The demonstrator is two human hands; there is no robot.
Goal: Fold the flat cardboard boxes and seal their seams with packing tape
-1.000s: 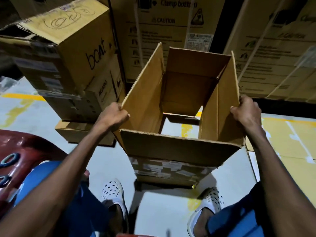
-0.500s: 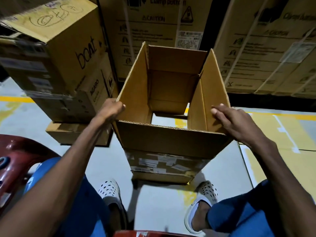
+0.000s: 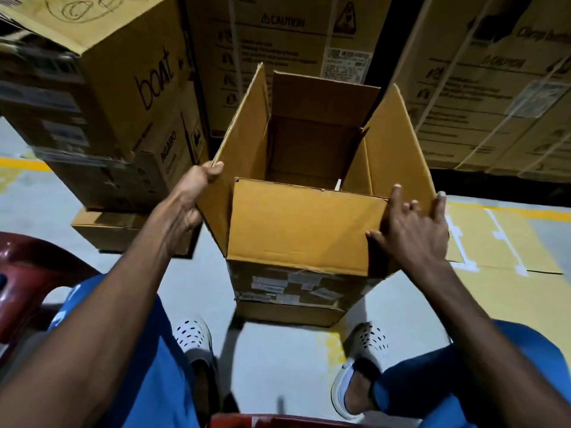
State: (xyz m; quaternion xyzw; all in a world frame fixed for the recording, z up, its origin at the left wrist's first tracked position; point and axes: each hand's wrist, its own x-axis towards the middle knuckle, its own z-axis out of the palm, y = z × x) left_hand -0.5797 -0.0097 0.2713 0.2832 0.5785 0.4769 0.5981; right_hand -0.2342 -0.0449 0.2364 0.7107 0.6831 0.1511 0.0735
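I held the open cardboard box between my hands, flaps up, my left hand clamped over its left flap's edge and my right hand clasping the near right corner, thumb on the near flap, fingers straddling the side flap.

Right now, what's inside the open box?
Only bare cardboard walls show inside the box, plus a pale sliver low down, likely the floor. The near flap hides the rest of the inside.

Brown cardboard box, white shoes with black dots, blue trousers, grey floor with yellow lines, dark red chair
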